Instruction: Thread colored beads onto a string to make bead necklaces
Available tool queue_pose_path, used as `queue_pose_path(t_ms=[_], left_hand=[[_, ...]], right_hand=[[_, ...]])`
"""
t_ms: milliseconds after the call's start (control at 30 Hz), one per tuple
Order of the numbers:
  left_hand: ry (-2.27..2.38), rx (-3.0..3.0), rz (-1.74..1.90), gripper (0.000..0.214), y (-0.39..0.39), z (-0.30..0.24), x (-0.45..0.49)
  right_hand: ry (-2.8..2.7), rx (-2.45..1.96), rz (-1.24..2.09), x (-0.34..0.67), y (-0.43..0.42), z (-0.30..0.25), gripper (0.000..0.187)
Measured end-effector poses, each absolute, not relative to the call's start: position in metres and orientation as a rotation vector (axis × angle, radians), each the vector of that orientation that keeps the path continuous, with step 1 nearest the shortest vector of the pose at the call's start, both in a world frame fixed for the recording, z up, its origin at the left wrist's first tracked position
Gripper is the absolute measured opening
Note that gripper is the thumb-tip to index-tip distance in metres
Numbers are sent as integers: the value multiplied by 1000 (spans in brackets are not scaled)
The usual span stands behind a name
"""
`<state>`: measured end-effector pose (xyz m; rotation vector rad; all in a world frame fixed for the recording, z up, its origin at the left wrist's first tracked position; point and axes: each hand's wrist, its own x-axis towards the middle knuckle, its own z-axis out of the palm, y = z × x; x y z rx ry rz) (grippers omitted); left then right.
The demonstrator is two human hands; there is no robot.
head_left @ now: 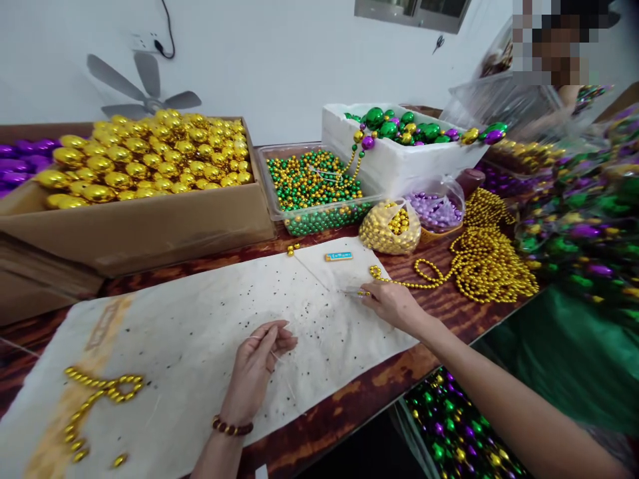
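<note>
My left hand (259, 349), with a dark bead bracelet at its wrist, pinches a thin white string above the white cloth (190, 332). One loop of the string shows over the fingers, and its tail hangs down toward the cloth. To the right, my right hand (394, 306) is closed at the cloth's edge, with small gold beads (365, 293) at its fingertips. A thin line runs leftward from there over the cloth; whether it is a needle or string I cannot tell. Just behind this hand passes a gold bead strand (429, 283). Larger gold beads (117, 389) lie strung in a loop at the left.
Behind the cloth stand a cardboard box (194, 229) of large gold beads, a clear bin (272, 206) of small beads and a foam box (399, 163). A bag of gold beads (389, 233) sits nearby. Another person (564, 100) is at the back right.
</note>
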<state>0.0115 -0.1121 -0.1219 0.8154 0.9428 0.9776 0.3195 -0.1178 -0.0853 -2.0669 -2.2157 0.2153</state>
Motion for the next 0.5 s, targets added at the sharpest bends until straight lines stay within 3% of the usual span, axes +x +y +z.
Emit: queue_pose_path(t_ms=[500], left_hand=[[947, 814, 954, 27, -111, -120, 9]], right_hand=[[-2204, -2006, 241, 311, -113, -95, 28]])
